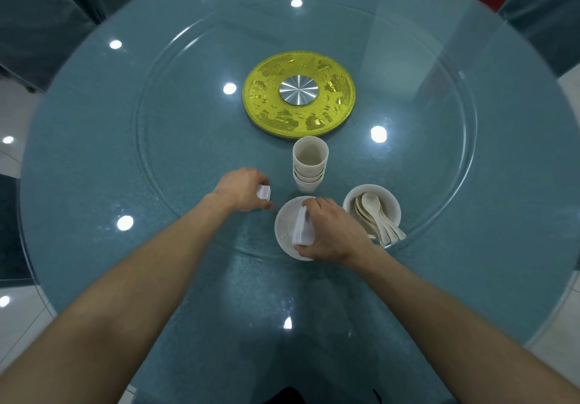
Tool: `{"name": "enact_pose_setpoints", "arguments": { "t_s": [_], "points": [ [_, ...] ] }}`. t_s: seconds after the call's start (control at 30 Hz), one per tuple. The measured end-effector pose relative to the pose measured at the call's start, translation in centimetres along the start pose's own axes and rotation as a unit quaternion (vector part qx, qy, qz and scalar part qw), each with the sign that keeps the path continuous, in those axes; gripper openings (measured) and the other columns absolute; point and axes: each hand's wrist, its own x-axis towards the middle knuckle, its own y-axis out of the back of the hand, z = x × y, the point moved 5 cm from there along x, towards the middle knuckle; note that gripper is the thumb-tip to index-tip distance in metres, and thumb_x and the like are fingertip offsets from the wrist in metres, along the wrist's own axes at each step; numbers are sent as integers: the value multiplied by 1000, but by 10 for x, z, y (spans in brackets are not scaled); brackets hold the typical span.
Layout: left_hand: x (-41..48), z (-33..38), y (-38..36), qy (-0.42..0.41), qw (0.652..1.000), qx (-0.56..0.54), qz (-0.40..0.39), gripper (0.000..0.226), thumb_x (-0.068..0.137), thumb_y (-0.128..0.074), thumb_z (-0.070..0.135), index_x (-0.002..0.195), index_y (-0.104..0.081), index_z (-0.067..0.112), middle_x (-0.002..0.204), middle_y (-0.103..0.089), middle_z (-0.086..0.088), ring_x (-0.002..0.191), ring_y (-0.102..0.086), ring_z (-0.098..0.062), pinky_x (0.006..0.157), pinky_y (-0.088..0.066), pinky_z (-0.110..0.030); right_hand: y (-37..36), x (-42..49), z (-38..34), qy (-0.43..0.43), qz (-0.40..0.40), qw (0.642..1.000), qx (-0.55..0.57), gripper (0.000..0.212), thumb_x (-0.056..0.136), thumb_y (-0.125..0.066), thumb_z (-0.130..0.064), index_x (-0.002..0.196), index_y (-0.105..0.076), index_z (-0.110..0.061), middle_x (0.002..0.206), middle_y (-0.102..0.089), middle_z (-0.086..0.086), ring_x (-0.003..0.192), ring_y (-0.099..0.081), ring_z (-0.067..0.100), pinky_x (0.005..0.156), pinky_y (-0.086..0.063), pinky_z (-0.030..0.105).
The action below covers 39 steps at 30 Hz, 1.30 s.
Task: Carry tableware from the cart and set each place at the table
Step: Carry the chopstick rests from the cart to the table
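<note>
On the glass turntable in front of me stands a stack of cream cups (309, 165). A cream plate (285, 224) lies below it. My right hand (334, 231) is over the plate, shut on a stack of white folded napkins (303, 227) held on edge. My left hand (243, 188) hovers left of the cups, shut on a small white folded napkin (263, 192). To the right, a cream bowl (389, 198) holds several white spoons (376, 215).
The round blue table (94, 168) carries a clear glass turntable with a gold centre disc (299, 93). Blue-covered chairs (40, 21) ring the far side. White tiled floor shows at the left and right edges.
</note>
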Motion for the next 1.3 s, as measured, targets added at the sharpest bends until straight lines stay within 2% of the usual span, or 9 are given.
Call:
{"name": "enact_pose_setpoints", "arguments": {
  "t_s": [0.1,0.2,0.3,0.43,0.6,0.83,0.9,1.03,1.3],
  "points": [
    [-6,-1,4,1,1000,-15,0,75,63,-84,76,122,-68,34,113,-68,6,101,-65,-21,80,-55,-38,1,2,-5,12,-3,1000,-5,87,77,-83,-51,146,-47,-14,147,-56,3,134,-51,23,109,-42,31],
    [-15,-10,10,3,999,-33,-3,89,61,-92,65,136,-60,29,121,-64,5,111,-63,-22,86,-52,-37,-2,7,-13,25,-11,1000,-13,78,77,-81,-52,138,-51,-15,141,-59,2,129,-54,23,106,-44,33],
    [-31,-30,15,15,998,-54,8,97,61,-95,59,143,-56,25,130,-62,1,121,-61,-25,96,-52,-39,-7,19,-27,55,-15,997,-51,68,75,-77,-58,125,-55,-18,126,-64,1,117,-59,24,99,-50,38],
    [-62,-62,17,42,996,-73,41,113,61,-97,57,155,-45,20,146,-55,-7,136,-53,-29,111,-46,-41,-15,39,-58,126,-24,988,-90,62,78,-73,-55,122,-55,-15,119,-64,5,108,-59,26,87,-49,37],
    [-101,-98,9,87,988,-106,65,116,62,-98,50,158,-41,17,149,-51,-10,138,-51,-30,115,-43,-41,-36,65,-89,199,-65,966,-153,55,75,-71,-53,111,-55,-14,113,-65,9,102,-61,30,79,-55,43],
    [-137,-125,-14,122,982,-125,72,114,62,-97,53,156,-45,16,147,-53,-10,136,-52,-31,114,-44,-40,-64,95,-119,339,-98,905,-239,48,65,-71,-51,93,-51,-18,91,-61,3,86,-55,28,77,-48,41],
    [-142,-128,-21,126,980,-132,74,114,62,-96,54,156,-44,17,148,-53,-9,136,-52,-30,114,-44,-40,-67,101,-124,370,-106,886,-259,49,64,-70,-55,91,-49,-19,88,-60,1,86,-51,26,76,-47,40],
    [-145,-131,-27,137,980,-131,68,114,63,-96,52,158,-43,18,150,-51,-8,137,-51,-29,115,-44,-41,-71,110,-126,397,-126,863,-286,53,61,-71,-60,90,-51,-21,87,-60,-1,89,-50,23,76,-43,38],
    [-145,-132,-34,142,977,-147,67,115,62,-96,54,158,-41,22,150,-50,-4,137,-51,-27,116,-44,-43,-80,117,-125,415,-142,843,-310,46,63,-70,-49,95,-52,-20,87,-61,-2,91,-52,24,75,-39,37]
  ]
}}
